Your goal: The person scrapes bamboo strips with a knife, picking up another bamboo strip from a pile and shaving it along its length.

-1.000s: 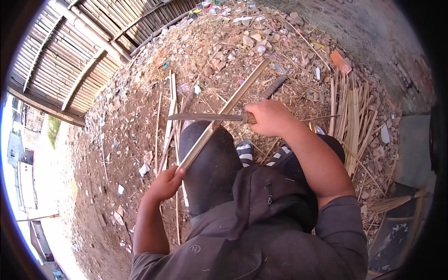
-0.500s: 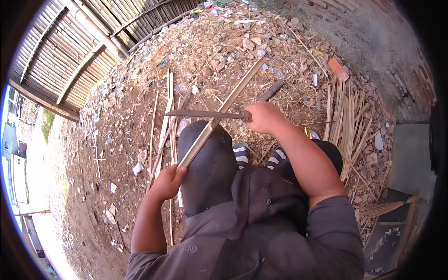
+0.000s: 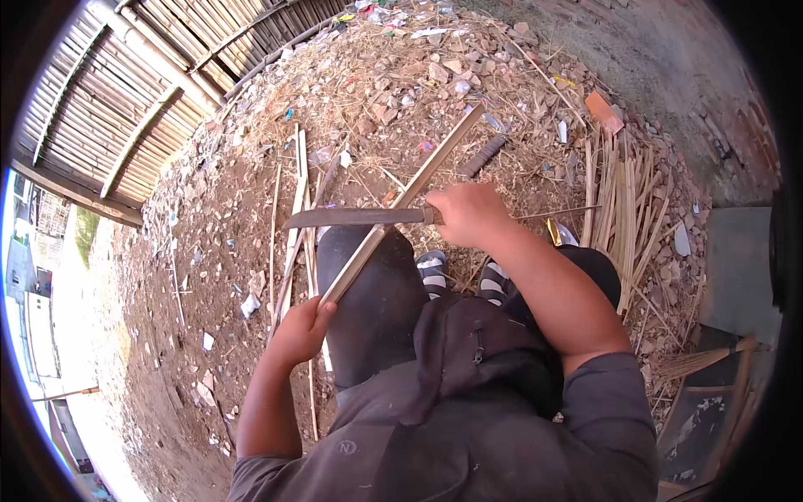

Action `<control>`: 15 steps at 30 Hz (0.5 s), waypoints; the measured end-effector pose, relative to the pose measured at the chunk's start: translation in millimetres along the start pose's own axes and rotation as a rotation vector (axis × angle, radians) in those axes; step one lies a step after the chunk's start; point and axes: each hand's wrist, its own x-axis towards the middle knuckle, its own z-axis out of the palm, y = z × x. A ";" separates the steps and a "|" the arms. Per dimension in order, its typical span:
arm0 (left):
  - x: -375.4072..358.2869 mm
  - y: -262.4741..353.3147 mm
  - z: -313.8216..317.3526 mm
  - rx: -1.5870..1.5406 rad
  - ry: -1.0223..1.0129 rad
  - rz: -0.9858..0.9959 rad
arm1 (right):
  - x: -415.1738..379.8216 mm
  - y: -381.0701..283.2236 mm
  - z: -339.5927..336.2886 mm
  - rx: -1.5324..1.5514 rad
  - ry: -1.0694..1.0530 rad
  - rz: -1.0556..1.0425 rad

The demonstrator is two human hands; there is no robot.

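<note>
My left hand [image 3: 304, 331] is closed around the lower end of a split bamboo strip [image 3: 435, 161], which slants up and to the right across my knee. In my right hand [image 3: 465, 215] is the handle of a machete [image 3: 351, 217]; its blade points left and lies across the strip just above the knee. The blade's flat side shows more than its edge. Most of the handle is hidden in my fist. Beyond the right hand, a dark ridged cylindrical piece [image 3: 483, 156] lies on the ground.
Several long bamboo strips [image 3: 299, 188] lie left of my knee. A bundle of split strips [image 3: 623, 217] rests at the right. Stones and litter cover the ground. A bamboo fence [image 3: 109, 100] stands at upper left, a broom [image 3: 698, 361] at lower right.
The machete has turned so that more of its flat side shows, and its tip has shifted left and slightly down. My right hand has moved slightly left. The left hand keeps its hold.
</note>
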 end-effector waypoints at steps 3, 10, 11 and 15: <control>-6.2 2.6 6.4 0.041 0.004 -0.016 | 7.4 32.6 24.4 0.110 -0.052 0.109; -5.1 3.8 1.1 0.086 0.029 -0.012 | -2.5 15.5 -2.7 0.020 -0.001 0.010; -6.1 4.3 2.2 0.113 0.044 0.003 | -4.2 11.6 -5.2 -0.019 -0.021 -0.046; -6.1 5.7 1.0 0.097 0.063 -0.004 | 11.1 61.7 18.4 0.168 0.004 0.189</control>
